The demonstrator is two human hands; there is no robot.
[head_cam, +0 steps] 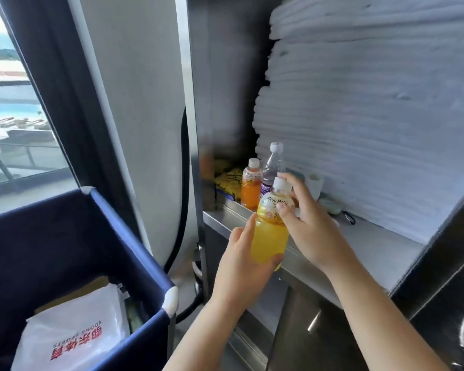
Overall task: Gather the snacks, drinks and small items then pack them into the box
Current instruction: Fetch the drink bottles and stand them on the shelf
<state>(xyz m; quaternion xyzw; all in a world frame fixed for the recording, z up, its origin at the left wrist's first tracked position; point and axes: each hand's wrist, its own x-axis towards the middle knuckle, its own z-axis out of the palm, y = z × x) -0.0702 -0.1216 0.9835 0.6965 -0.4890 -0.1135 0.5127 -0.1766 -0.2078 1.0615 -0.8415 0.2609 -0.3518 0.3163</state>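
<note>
Head camera looks down, close to shelf (373, 245).

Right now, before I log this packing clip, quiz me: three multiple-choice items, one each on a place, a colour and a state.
1. The orange bottle stands: A in a hand; B on the steel shelf; C on a chair.
2. The drink in the held bottle is: A green; B purple; C yellow.
3. The held bottle is gripped by: A both hands; B one hand; C no hand.
B, it stands beside the clear bottle; C, yellow liquid shows below the label; A, the left hand grips its base, the right hand its top.
</note>
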